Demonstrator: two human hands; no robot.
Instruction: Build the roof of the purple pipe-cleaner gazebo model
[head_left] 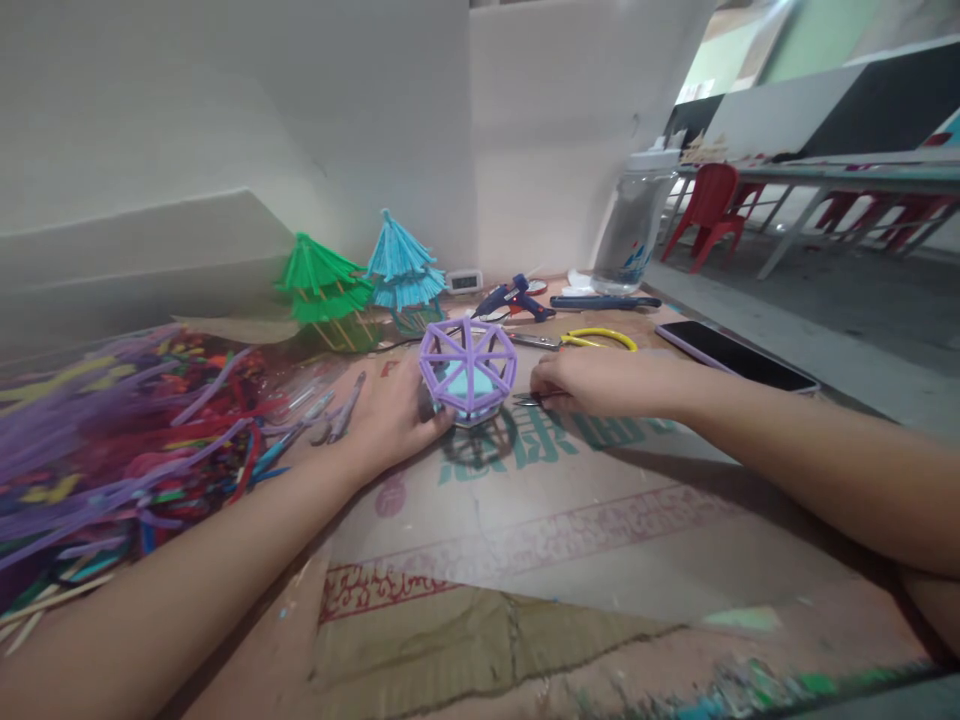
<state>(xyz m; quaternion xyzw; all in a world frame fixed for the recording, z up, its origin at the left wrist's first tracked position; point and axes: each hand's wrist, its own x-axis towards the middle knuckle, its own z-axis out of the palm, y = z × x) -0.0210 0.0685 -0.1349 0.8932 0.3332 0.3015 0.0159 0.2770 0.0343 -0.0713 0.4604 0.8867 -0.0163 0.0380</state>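
A small pavilion-like model with a purple pipe-cleaner spoked frame (469,358) stands on the cardboard, a light blue piece showing inside it. My left hand (397,410) grips its left side, thumb at the base and the other fingers partly hidden behind. Just right of the model, my right hand (574,382) is closed around what looks like a pair of tweezers (528,399). Their metal tips point left towards the model without touching it. Yellow-handled scissors (598,338) lie beyond my right hand.
Green (324,285) and blue (403,262) tiered paper-roof models stand behind. A glue gun (510,298), a dark cutter (606,302), a clear bottle (636,225) and a phone (735,357) lie or stand around. Pipe cleaners (112,440) pile up at left.
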